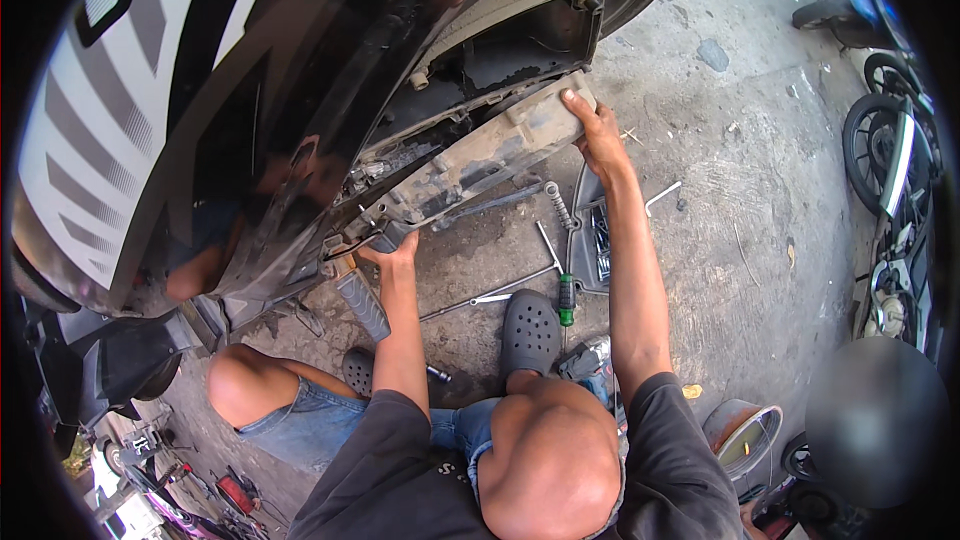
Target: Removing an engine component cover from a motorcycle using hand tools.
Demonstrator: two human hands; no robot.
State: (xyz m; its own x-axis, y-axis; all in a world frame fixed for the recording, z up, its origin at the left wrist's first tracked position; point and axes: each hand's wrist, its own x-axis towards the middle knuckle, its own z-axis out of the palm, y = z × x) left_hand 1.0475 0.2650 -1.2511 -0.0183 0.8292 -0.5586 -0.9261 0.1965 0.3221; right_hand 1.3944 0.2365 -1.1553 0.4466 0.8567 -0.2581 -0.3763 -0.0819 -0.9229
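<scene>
A long, dirt-caked grey cover (475, 158) lies aslant along the lower side of a black and white scooter (330, 60). My right hand (600, 135) grips its far right end, thumb on top and fingers curled beneath. At the near left end, my left hand (398, 251) supports it from below, fingers partly hidden by the cover and a small dark part. Above the cover a dark open housing (530, 48) shows, with a narrow gap between the two. A ribbed grey footrest (362, 306) hangs beside my left wrist.
On the concrete lie a T-handle wrench (547, 248), a green-handled screwdriver (567, 302), a grey tray (580, 275) of small metal parts and an L-shaped rod (663, 197). A round basin (743, 437) stands at lower right. Other motorcycles (885, 165) line the right side.
</scene>
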